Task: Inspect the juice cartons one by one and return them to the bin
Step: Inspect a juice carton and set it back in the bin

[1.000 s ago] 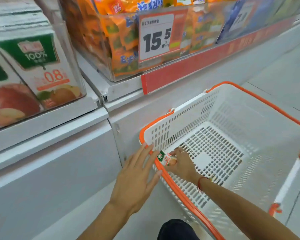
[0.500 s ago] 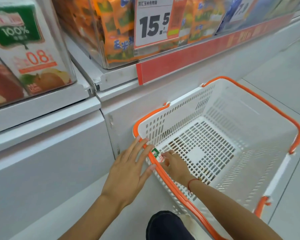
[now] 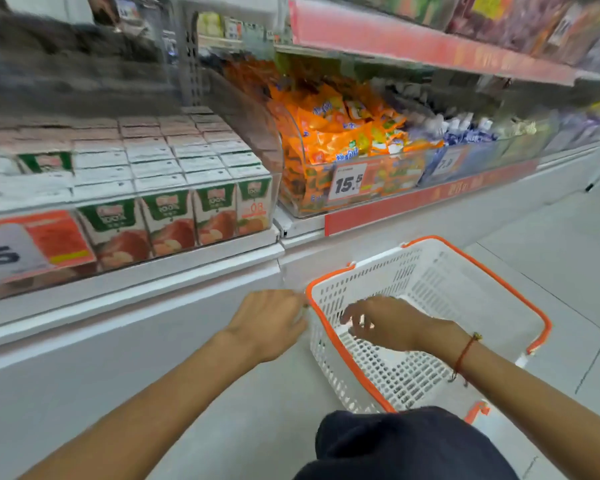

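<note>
Juice cartons (image 3: 174,216) with green tops and fruit pictures stand in tight rows in a clear-fronted shelf bin (image 3: 274,202) at the upper left. Below them, a white shopping basket with an orange rim (image 3: 340,344) sits on the floor. My left hand (image 3: 271,320) hovers just left of the basket's near corner, its fingers loosely curled and blurred, and I see nothing in it. Over the basket's left side my right hand (image 3: 381,323) hangs with relaxed, spread fingers, holding nothing. No carton shows inside the basket.
A neighbouring bin of orange snack bags (image 3: 343,140) carries a 15.5 price tag (image 3: 347,181). A red shelf strip (image 3: 430,199) runs along the front. A white cabinet face (image 3: 118,341) lies below the shelves. My dark-clothed knee (image 3: 406,445) is at the bottom, with tiled floor (image 3: 551,271) to the right.
My view has tilted up to show the carton bin. My right hand has let go of the small carton and risen above the basket; the carton is out of sight. My left hand has curled slightly.
</note>
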`<state>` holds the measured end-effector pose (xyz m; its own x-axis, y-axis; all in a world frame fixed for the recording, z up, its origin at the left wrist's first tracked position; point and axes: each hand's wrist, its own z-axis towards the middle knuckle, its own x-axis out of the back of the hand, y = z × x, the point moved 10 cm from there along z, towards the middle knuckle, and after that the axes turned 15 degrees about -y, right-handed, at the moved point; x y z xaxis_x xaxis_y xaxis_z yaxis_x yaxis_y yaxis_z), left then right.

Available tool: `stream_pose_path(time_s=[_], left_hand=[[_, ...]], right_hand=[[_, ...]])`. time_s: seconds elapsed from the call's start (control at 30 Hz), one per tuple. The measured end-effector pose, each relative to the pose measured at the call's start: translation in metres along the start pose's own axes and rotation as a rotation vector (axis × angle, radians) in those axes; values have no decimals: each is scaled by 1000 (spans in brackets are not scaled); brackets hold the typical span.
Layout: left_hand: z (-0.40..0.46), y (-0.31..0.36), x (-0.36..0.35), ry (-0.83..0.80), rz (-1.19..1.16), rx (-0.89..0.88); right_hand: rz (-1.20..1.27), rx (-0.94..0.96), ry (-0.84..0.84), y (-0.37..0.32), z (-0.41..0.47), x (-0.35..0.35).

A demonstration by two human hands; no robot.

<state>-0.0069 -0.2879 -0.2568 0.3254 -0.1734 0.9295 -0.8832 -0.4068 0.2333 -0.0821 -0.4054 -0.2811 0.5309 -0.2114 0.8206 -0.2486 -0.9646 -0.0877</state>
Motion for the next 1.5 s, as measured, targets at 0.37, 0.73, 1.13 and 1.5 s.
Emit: stream_pose_path(time_s=[0.37,0.73,1.13,1.5], left_hand=[[-252,-78,153,439,298,243],[-331,-173,184,747,438,510],[-322,-197,179,768,502,518],[-325,-202,180,771,488,529]], right_hand=[[-206,361,213,-244,-67,156],[-373,392,507,-373,0,250],[-329,317,348,-374,124,288],[-68,486,525,-364,66,313]])
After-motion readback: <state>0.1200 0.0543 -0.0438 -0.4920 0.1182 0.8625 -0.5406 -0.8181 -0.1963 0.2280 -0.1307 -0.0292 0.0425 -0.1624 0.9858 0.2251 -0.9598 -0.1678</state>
